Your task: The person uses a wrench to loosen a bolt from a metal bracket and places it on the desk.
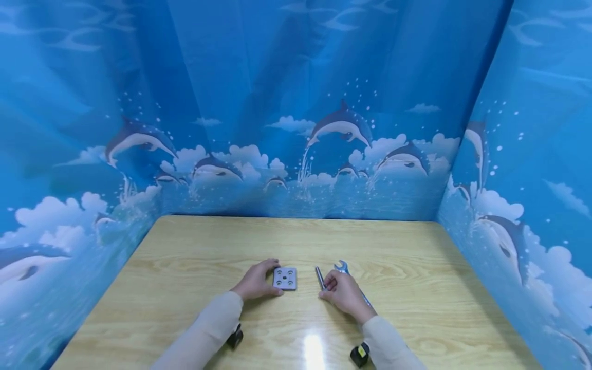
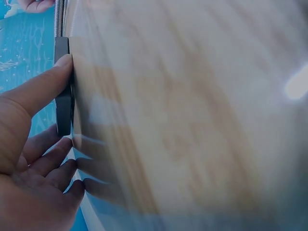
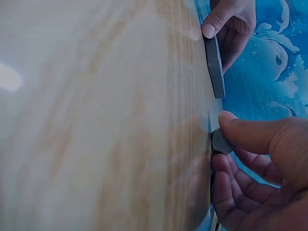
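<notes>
A square grey metal plate (image 1: pixel 289 278) with several holes lies flat on the table. My left hand (image 1: pixel 256 281) holds it at its left side, thumb at the near corner and fingers at the far one. In the left wrist view, the thumb presses on the plate's edge (image 2: pixel 62 108). To the right, my right hand (image 1: pixel 344 293) pinches a hex bolt (image 1: pixel 319 277) by its head, shank pointing away from me. The hex head (image 3: pixel 222 143) shows between thumb and fingers in the right wrist view. A wrench (image 1: pixel 341 266) lies partly hidden under the right hand.
Light wood-grain table (image 1: pixel 208 241) spreads around both hands. A blue curtain (image 1: pixel 259 92) printed with dolphins stands along the back and sides. Small black devices (image 1: pixel 359 354) sit at both wrists.
</notes>
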Motion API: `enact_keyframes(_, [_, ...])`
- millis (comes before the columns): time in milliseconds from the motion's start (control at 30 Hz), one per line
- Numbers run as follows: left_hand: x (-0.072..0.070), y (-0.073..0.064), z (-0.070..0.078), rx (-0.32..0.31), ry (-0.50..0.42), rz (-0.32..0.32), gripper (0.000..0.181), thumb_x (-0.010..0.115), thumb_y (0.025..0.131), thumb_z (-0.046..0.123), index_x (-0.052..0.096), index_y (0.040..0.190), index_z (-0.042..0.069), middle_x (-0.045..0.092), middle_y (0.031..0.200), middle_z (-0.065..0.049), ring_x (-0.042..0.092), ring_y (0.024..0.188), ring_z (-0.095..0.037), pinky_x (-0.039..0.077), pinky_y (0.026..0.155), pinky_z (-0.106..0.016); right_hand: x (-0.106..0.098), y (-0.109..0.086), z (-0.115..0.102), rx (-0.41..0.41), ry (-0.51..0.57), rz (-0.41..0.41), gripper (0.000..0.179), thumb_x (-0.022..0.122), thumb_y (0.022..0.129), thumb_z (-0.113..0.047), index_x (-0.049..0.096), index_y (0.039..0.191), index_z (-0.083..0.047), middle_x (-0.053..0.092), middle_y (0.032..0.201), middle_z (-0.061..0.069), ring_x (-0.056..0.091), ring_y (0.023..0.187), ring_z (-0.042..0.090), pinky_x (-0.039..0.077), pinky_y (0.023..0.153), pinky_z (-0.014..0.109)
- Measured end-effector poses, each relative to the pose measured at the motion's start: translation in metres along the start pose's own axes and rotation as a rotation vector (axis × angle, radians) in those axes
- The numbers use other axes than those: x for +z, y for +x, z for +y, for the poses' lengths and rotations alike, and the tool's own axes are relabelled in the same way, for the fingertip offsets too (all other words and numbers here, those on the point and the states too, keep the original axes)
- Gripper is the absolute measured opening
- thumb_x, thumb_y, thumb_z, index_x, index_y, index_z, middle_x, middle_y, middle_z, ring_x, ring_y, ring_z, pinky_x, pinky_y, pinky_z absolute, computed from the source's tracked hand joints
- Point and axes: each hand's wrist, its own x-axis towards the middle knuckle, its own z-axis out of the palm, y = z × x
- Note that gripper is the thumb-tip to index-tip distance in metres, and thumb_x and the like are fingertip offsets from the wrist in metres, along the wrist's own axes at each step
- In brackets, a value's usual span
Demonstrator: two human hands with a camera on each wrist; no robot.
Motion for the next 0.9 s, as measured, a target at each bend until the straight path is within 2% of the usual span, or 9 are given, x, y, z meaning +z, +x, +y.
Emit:
enact_keyframes(433, [0.001,-0.001,-0.002,0.039,-0.01,-0.008,0.08,0.082,0.055,0.035,0.05,0.123,0.006,0.042,0.134,-0.01,0.034,0.125,-0.031,0.027,0.105,-0.047,0.001,-0.002,0.0,-0.04,0.037,-0.014,0.02,0.072,0.071,-0.017,0.061,0.085,-0.009,0.058,0.075,-0.003,0.053,0.067,0.008,0.048,0.06,0.018])
enact_keyframes(667, [-0.002,-0.004,-0.004,0.069,0.015,-0.026,0.08,0.081,0.057,0.034,0.048,0.125,0.005,0.042,0.134,-0.011,0.036,0.124,-0.031,0.028,0.105,-0.046,-0.001,-0.004,-0.002,-0.062,0.032,-0.038,0.02,0.07,0.075,-0.019,0.062,0.09,-0.009,0.059,0.078,-0.004,0.054,0.069,0.008,0.048,0.061,0.017])
enact_keyframes(800, [-0.006,-0.004,-0.007,0.083,0.046,-0.054,0.083,0.08,0.058,0.034,0.046,0.127,0.005,0.042,0.133,-0.012,0.037,0.123,-0.031,0.029,0.105,-0.046,-0.007,-0.006,-0.002,-0.09,0.008,-0.05,0.021,0.065,0.08,-0.023,0.062,0.094,-0.008,0.061,0.082,-0.003,0.056,0.073,0.008,0.049,0.064,0.02])
enact_keyframes(900, [-0.012,-0.006,-0.008,0.062,0.082,-0.081,0.085,0.08,0.058,0.036,0.043,0.128,0.005,0.041,0.134,-0.013,0.036,0.124,-0.03,0.028,0.105,-0.046,-0.018,-0.006,-0.004,-0.097,-0.02,-0.049,0.023,0.061,0.084,-0.025,0.063,0.098,-0.007,0.062,0.086,-0.003,0.056,0.076,0.009,0.05,0.067,0.024])
